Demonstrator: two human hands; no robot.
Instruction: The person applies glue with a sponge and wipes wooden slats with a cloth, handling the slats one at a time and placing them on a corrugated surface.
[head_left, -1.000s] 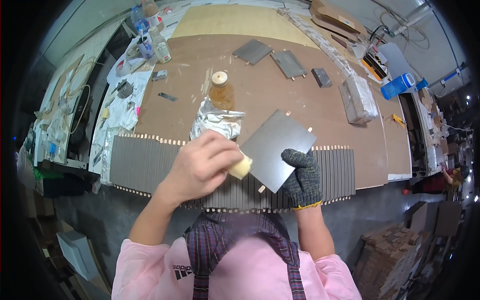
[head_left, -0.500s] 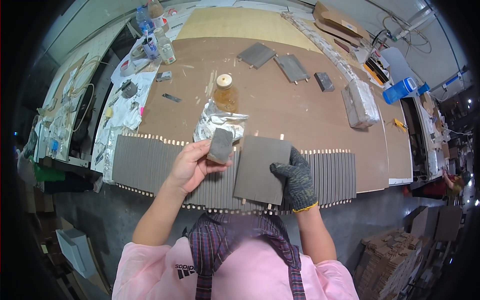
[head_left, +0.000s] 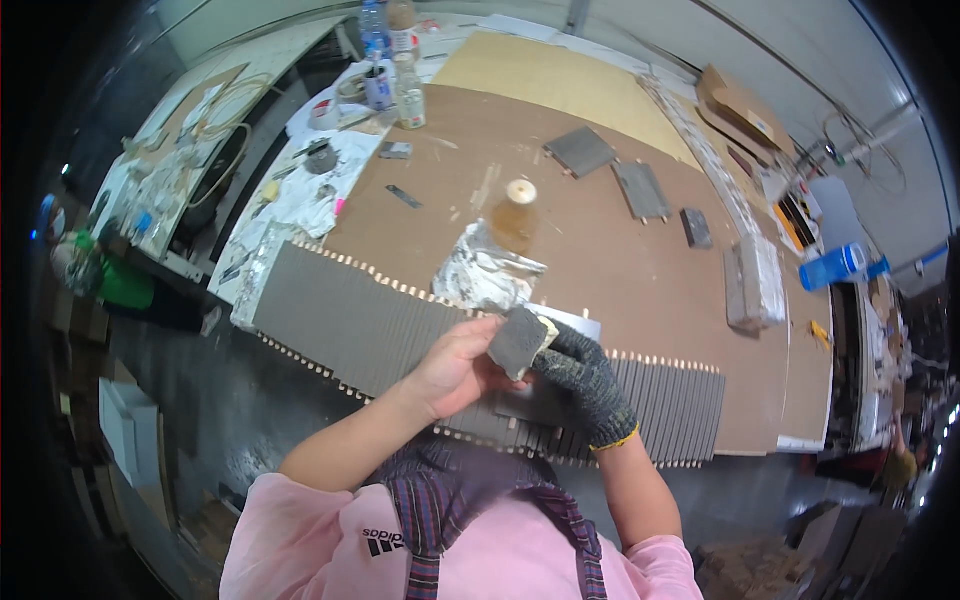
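Observation:
My bare left hand [head_left: 455, 370] is closed on a dark grey sanding block [head_left: 516, 342], held above the row of panels. My right hand [head_left: 590, 385], in a dark knitted glove with a yellow cuff, is closed at the block's right side, by a pale yellowish edge. Beneath both hands lies a flat grey panel [head_left: 530, 405] with wooden pegs, mostly hidden; bright glare shows on its far part. It rests over a long row of grey slats [head_left: 350, 310] with pale peg ends on both long sides.
Beyond the hands are crumpled foil [head_left: 485, 270] and a bottle of amber liquid [head_left: 514, 220]. Two grey pegged panels [head_left: 580, 152], a dark block [head_left: 696, 228] and a wrapped block [head_left: 755, 285] lie farther right. Bottles [head_left: 410, 95] stand back left; a blue bottle [head_left: 832, 267] lies right.
My left hand has brought the sanding block right, to my right hand. My gloved hand has left the panel's face for the block, and the panel is now lower, under the hands. The view has shifted.

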